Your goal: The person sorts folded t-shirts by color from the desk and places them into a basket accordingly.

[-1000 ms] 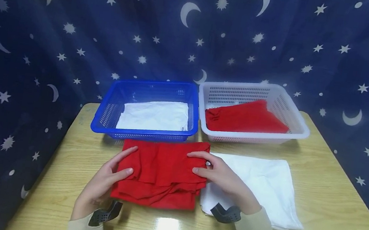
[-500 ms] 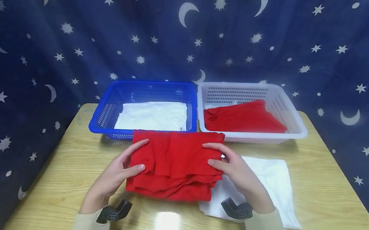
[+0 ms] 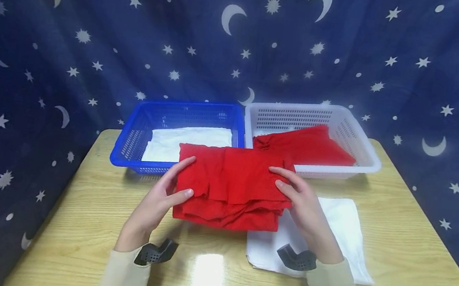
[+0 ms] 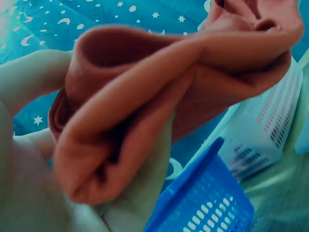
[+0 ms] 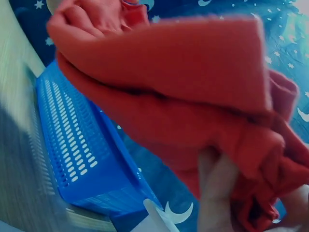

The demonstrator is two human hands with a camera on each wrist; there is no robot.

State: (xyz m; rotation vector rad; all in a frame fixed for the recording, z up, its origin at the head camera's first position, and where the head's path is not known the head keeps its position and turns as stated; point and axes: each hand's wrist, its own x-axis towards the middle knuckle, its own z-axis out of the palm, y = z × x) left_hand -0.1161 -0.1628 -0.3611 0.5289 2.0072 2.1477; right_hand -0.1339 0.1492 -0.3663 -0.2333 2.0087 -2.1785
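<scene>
A folded red cloth point(image 3: 235, 179) is held up between left hand point(image 3: 158, 202) and right hand point(image 3: 305, 206), fingers curled round its ends; the left wrist view reveals looped layers hidden from the head view. Beyond the grip: blue basket point(image 3: 154, 165), white basket point(image 3: 337, 171).

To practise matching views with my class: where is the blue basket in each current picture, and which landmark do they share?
Head: blue basket, mostly left of centre, partly covered.
Left wrist: basket at bottom, mostly right of centre.
Right wrist: basket at left.
Shared landmark: the held red cloth.
</scene>
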